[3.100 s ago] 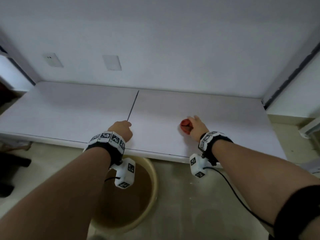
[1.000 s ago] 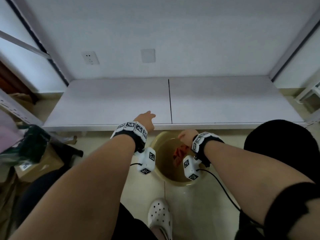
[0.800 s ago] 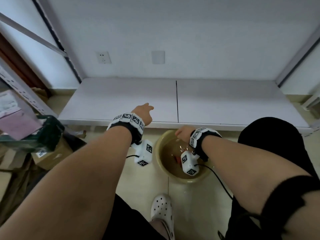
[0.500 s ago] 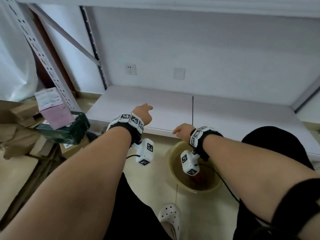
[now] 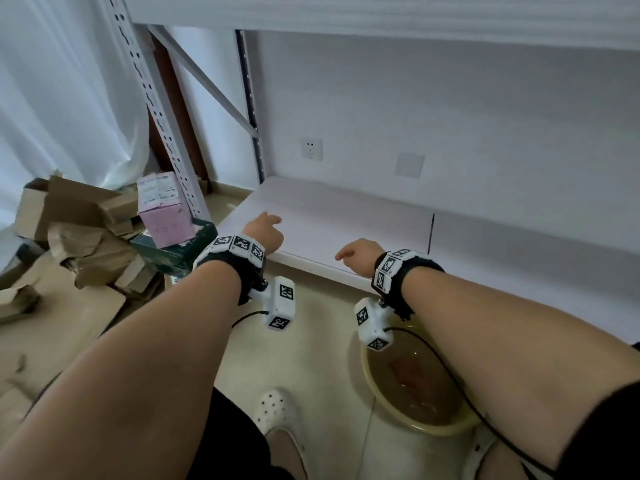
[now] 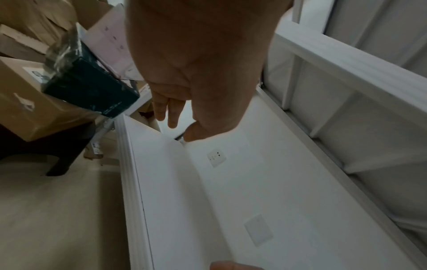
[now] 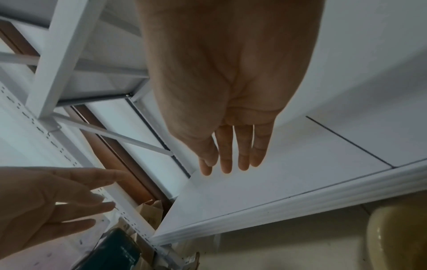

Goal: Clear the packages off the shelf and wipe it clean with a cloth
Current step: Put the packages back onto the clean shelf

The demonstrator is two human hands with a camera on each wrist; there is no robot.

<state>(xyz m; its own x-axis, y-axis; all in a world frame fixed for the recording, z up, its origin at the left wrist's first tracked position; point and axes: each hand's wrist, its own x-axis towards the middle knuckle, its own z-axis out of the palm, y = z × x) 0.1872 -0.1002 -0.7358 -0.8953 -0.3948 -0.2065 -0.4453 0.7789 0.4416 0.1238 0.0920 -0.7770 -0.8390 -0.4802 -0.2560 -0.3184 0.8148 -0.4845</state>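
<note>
The white shelf [image 5: 346,216] lies bare, with a seam between its two boards. My left hand [image 5: 266,228] hovers empty over the shelf's front left corner, fingers loosely extended [image 6: 172,117]. To its right, my right hand [image 5: 351,254] hangs over the front edge, fingers straight [image 7: 227,164] and holding nothing. The red cloth [image 5: 408,370] lies sunk in water in the yellow basin [image 5: 384,396] on the floor below my right forearm. A pink package [image 5: 165,213] stands on a dark green package [image 5: 180,252] on the floor left of the shelf.
Crumpled brown cardboard boxes [image 5: 79,230] pile up at the far left on the floor. A perforated white upright [image 5: 162,109] and a diagonal brace stand at the shelf's left end. An upper shelf [image 5: 381,12] hangs overhead. My white shoe [image 5: 277,408] is beside the basin.
My right hand let the red cloth go into the basin and rose empty to the shelf's edge. The view swung left, bringing the packages on the floor into sight.
</note>
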